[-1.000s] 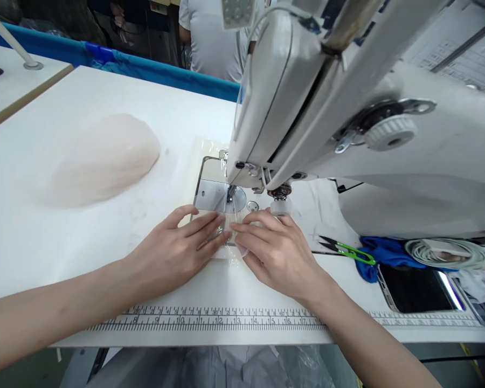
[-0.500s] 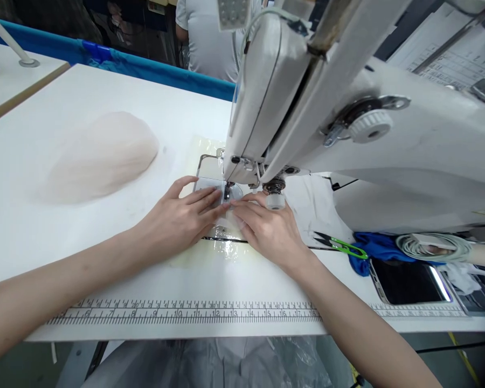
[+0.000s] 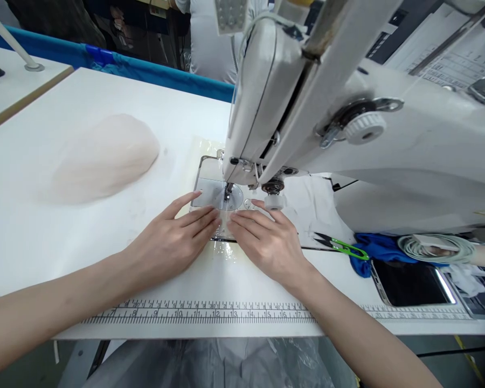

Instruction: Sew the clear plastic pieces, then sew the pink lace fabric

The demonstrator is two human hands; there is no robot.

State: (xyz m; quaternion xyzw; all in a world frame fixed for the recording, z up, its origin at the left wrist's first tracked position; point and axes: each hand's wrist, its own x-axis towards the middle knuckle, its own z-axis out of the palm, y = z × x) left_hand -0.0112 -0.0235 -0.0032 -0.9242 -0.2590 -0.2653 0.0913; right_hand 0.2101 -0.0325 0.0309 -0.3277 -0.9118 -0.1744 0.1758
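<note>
My left hand (image 3: 186,237) lies flat with fingers stretched out on the bed of a white sewing machine (image 3: 262,91), just left of and in front of the presser foot (image 3: 228,191). My right hand (image 3: 269,237) rests opposite, fingers extended and pointing toward the left hand's fingertips. A narrow gap separates the two sets of fingertips. Under and around them the glossy, see-through covering makes any thin material hard to make out. A pale pink, sheer fabric piece (image 3: 109,156) lies on the table left of the machine.
Green-handled thread snips (image 3: 341,246) lie right of my right hand. Beyond are a blue cloth (image 3: 374,248), a coiled pale cord (image 3: 436,248) and a phone (image 3: 412,283). A printed ruler (image 3: 218,312) runs along the table's front edge. Another person (image 3: 212,40) is behind the table.
Both hands have drawn back toward me from the presser foot. The needle plate area shows more now. The pink fabric piece still lies on the table.
</note>
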